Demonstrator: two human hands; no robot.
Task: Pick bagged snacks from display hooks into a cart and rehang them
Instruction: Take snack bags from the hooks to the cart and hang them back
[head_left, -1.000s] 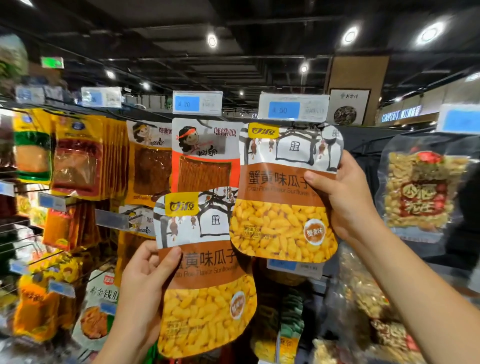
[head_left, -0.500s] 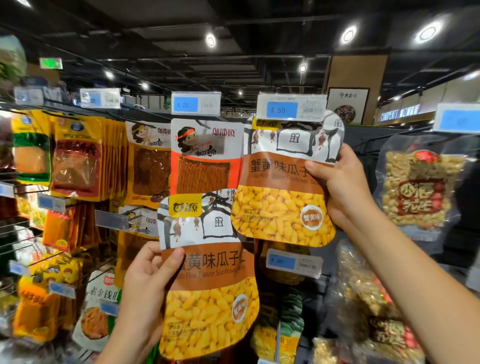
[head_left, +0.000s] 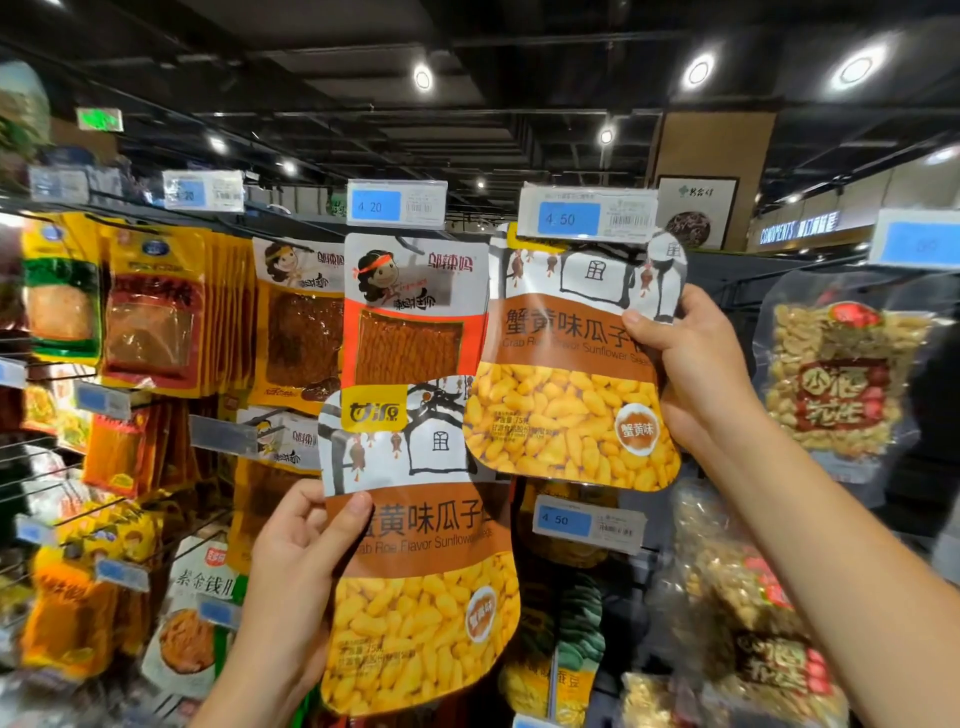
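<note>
I hold two identical bags of crab roe flavor sunflower seeds, white and brown on top, yellow below. My right hand (head_left: 696, 374) grips the upper bag (head_left: 571, 374) by its right edge, thumb across the front; its top edge lies behind the 4.50 price tag (head_left: 587, 215) at the hook's end. My left hand (head_left: 301, 566) grips the lower bag (head_left: 421, 561) at its left edge, lower and to the left, overlapping the bottom corner of the upper bag. The hook itself is hidden behind the tag and bag.
An orange spicy-strip bag (head_left: 410, 312) hangs on the neighbouring hook under a 4.20 tag (head_left: 397, 203). A clear peanut bag (head_left: 841, 379) hangs at the right. Rows of yellow and orange snack bags (head_left: 150, 306) fill the left hooks. A second 4.50 tag (head_left: 587, 522) sits below.
My right hand has lifted the upper bag so its top edge now sits behind the 4.50 tag. My left hand and its bag have stayed about where they were.
</note>
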